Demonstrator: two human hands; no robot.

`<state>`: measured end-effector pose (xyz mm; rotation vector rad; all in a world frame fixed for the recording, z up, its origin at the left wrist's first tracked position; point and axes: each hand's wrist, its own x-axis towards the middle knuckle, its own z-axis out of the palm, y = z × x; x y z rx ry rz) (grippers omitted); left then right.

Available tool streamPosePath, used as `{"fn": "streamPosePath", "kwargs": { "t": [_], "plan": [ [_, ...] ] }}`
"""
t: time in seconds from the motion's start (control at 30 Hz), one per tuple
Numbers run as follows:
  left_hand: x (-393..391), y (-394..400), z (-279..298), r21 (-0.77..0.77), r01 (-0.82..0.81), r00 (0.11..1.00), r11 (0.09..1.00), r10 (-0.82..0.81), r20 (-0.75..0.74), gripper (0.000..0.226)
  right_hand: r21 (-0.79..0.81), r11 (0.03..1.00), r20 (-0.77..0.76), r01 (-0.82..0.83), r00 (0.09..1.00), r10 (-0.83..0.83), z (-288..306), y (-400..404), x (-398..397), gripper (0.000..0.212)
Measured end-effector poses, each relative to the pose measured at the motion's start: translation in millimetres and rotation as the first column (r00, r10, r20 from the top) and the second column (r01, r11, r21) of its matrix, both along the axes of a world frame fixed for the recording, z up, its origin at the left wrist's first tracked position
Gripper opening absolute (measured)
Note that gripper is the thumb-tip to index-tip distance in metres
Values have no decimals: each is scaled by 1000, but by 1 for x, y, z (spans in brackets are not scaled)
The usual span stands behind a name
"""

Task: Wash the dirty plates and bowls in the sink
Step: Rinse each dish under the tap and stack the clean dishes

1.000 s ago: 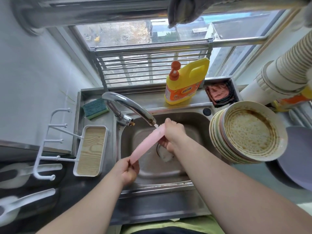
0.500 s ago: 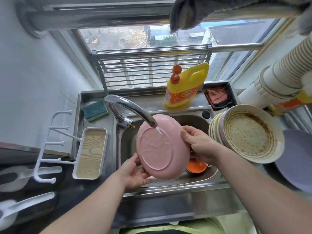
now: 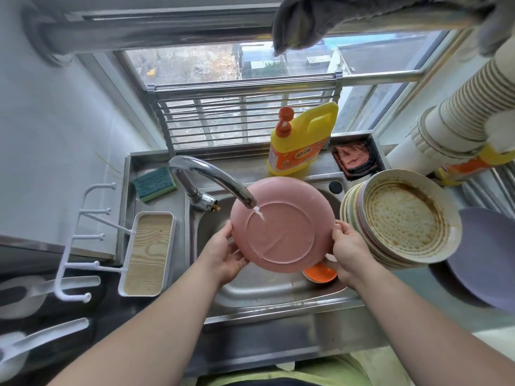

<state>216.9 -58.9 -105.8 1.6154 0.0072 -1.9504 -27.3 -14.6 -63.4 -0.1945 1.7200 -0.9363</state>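
Left hand [image 3: 224, 256]: gripping left rim of pink plate [image 3: 281, 224], fingers curled behind edge, thumb on the underside facing camera.
Hook rack [image 3: 80, 240]: white, far left, on the wall side.
Tray [image 3: 147, 253]: white frame, wood-grain bottom, left of sink [image 3: 267, 293].
Sponge [image 3: 154, 183]: green and yellow, on ledge behind tray, left of tap base.
Tap [image 3: 211, 181]: arcs right over sink, spout above plate, thin stream landing on plate's foot ring.
Pink plate: held over sink basin, tilted, underside toward camera, between both hands.
Orange bowl [image 3: 320, 273]: in sink, partly hidden under plate's lower right edge.
Detergent bottle [image 3: 301, 140]: yellow, orange pump, on back ledge.
Right hand [image 3: 348, 253]: clamped on plate's right rim, thumb on top.
Dirty plate stack [image 3: 401, 221]: right of sink, leaning, top plate brown-stained.
Purple plate [image 3: 490, 254]: far right on table.
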Motion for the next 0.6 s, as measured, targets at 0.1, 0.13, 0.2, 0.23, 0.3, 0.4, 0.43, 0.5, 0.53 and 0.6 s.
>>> {"fn": "streamPosePath", "kwargs": {
  "t": [0.1,0.13,0.2,0.23,0.3,0.4,0.43,0.5,0.53,0.6],
  "plan": [
    [6,-18,9,-90,52,994,995,-43,98,46,54,997,61,47,997,-50,-9,-3,6,28],
    [8,-22,12,-119,70,990,990,-54,130,44,78,995,103,63,992,-71,-15,-5,8,28],
    [15,-28,20,-164,92,977,982,-58,203,37,130,988,223,87,968,-115,-22,-7,16,30],
    [20,-29,22,-177,92,969,980,-47,241,32,157,983,285,93,949,-135,-25,-8,21,33],
    [29,-30,24,-200,91,958,976,-31,285,26,219,975,364,46,923,-125,-30,-5,34,41],
    [44,-24,24,-194,117,943,974,-48,329,23,315,946,427,-72,901,-74,-39,3,52,48],
    [48,-21,24,-188,120,938,975,-49,344,21,336,937,431,-91,900,-68,-40,5,57,48],
    [53,-16,26,-185,115,933,976,-42,357,14,349,932,441,-96,895,-73,-44,5,63,48],
    [53,-14,27,-185,111,931,976,-38,362,15,347,933,445,-92,892,-78,-43,4,66,49],
    [53,-10,33,-165,95,935,982,-32,352,26,338,939,463,-63,880,-107,-44,-2,68,56]
  ]
}}
